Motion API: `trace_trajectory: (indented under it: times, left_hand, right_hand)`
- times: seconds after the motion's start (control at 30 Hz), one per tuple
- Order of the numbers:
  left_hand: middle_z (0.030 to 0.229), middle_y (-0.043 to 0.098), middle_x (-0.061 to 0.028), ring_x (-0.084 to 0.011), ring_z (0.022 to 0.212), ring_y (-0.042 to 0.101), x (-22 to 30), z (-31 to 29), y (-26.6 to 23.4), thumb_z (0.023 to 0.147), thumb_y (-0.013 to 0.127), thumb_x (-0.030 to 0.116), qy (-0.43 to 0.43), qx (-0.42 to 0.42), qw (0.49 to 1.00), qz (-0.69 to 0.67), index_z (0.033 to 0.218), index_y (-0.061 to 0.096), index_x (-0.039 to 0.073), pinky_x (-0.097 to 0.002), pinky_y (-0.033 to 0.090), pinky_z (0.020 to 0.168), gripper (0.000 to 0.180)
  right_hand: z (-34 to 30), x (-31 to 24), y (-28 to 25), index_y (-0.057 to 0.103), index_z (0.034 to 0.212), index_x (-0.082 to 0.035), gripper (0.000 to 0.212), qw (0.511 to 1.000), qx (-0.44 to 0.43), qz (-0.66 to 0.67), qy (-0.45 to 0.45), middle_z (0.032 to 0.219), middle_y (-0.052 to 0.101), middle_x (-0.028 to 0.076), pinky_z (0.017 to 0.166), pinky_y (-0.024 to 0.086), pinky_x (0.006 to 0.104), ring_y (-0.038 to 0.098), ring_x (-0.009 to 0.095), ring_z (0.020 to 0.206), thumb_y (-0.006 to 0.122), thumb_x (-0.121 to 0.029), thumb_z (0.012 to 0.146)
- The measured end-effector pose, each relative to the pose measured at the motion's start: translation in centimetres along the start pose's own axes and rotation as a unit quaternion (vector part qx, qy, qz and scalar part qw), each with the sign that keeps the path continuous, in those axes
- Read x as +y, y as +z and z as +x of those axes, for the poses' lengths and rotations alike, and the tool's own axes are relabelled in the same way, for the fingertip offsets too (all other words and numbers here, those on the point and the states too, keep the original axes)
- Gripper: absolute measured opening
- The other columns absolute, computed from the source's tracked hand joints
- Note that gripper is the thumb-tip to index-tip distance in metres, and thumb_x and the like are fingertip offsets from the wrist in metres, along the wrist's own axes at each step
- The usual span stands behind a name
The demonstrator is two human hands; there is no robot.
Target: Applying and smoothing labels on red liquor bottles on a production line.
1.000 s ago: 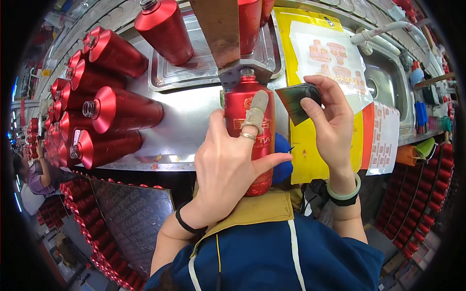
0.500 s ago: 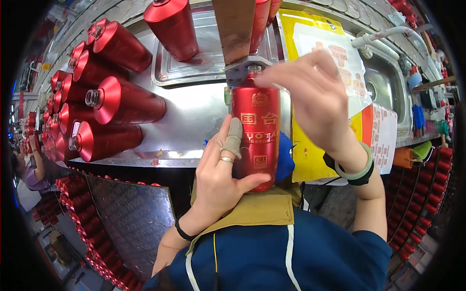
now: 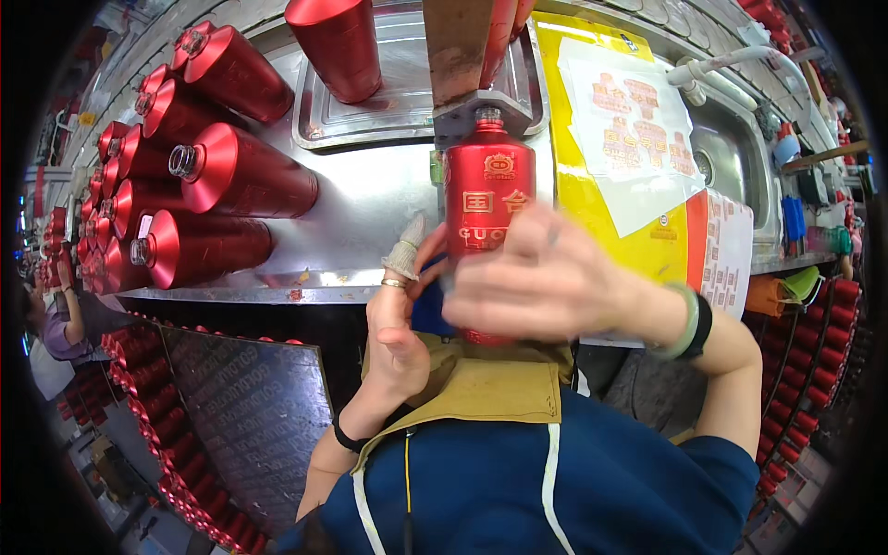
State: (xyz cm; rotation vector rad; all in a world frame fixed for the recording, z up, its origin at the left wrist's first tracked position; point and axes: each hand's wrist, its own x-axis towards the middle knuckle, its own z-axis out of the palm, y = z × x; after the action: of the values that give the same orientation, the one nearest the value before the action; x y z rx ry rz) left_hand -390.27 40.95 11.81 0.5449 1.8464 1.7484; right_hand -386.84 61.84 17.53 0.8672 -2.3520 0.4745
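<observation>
The bottle (image 3: 490, 171) runs straight out from the person, neck pointing away. Left hand (image 3: 396, 324) rests loosely open beside it; right hand (image 3: 541, 277) blurs across, gripping or not, I can't tell.

1 left hand (image 3: 398, 347), 1 right hand (image 3: 546, 282), 1 red bottle (image 3: 492, 171) by them. 1 tray bottle (image 3: 338, 51) left of 1 post (image 3: 455, 46); count behind it unclear. Left cluster (image 3: 248, 176): 10+ bottles, overlap blocks an exact count. 1 steel tray (image 3: 404, 92), 1 sink (image 3: 740, 153), 1 yellow sheet (image 3: 587, 217), 2+ white printed sheets (image 3: 634, 134).
</observation>
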Motion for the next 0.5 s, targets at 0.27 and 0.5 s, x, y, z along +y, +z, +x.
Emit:
trace_trajectory:
  times: [0.27,0.5]
  left_hand:
    - [0.152,0.044,-0.0251,-0.0324,0.14,0.046,-0.1,-0.6,0.6,0.073,0.011,0.098,0.028,-0.013,0.998,0.061,0.159,0.02,-0.003,-0.0459,0.038,0.115,0.134]
    - [0.153,0.043,-0.0237,-0.0317,0.14,0.046,-0.3,-0.4,1.1,0.07,0.015,0.101,0.041,-0.017,0.992,0.114,0.159,0.017,-0.005,-0.0452,0.038,0.114,0.138]
  right_hand:
    - [-4.2,0.5,0.3,0.073,0.095,-0.011,0.019,0.959,0.13,-0.072,0.243,0.094,0.073,0.005,0.077,0.048,0.0337,0.062,0.021,0.075,0.07,-0.003,0.078]
    - [-7.8,-6.3,3.9,0.053,0.119,-0.001,0.029,0.716,0.33,0.278,0.55,0.085,0.064,0.005,0.072,0.052,0.025,0.064,0.013,0.078,0.068,0.0,0.094]
